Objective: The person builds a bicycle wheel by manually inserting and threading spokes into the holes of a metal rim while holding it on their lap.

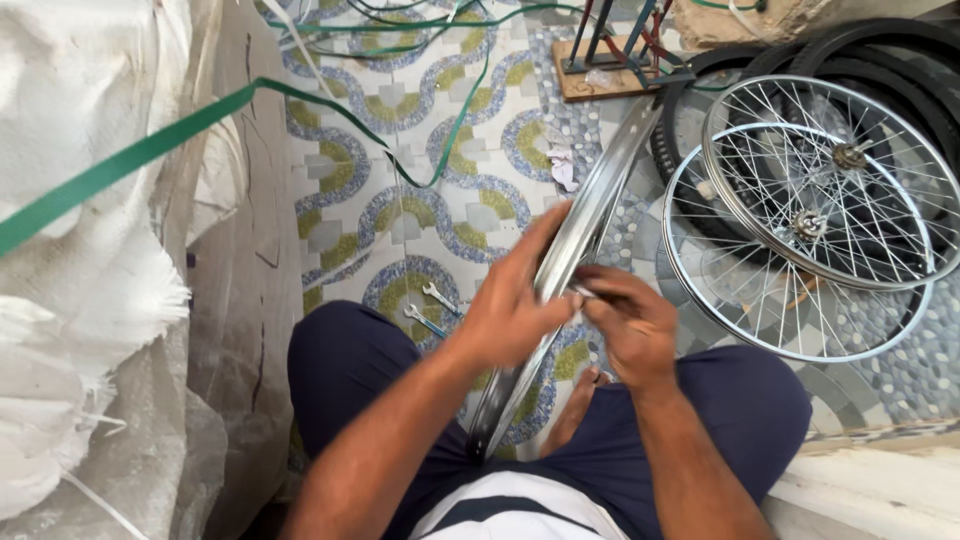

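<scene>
A bare metal bicycle rim (585,215) stands on edge between the person's knees, its long line running from the lap up and away to the right toward the wooden stand (610,75). The left hand (515,305) is closed around the rim's near side from the left, fingers wrapped over the channel. The right hand (630,320) sits just right of the rim, fingers pinched on something small against it; what it is cannot be told. Both hands touch the rim at about the same height. On the tiled floor (400,180), two small spanners (430,310) lie left of the left hand, and two spoked wheels (810,215) rest over tyres (880,50) to the right
</scene>
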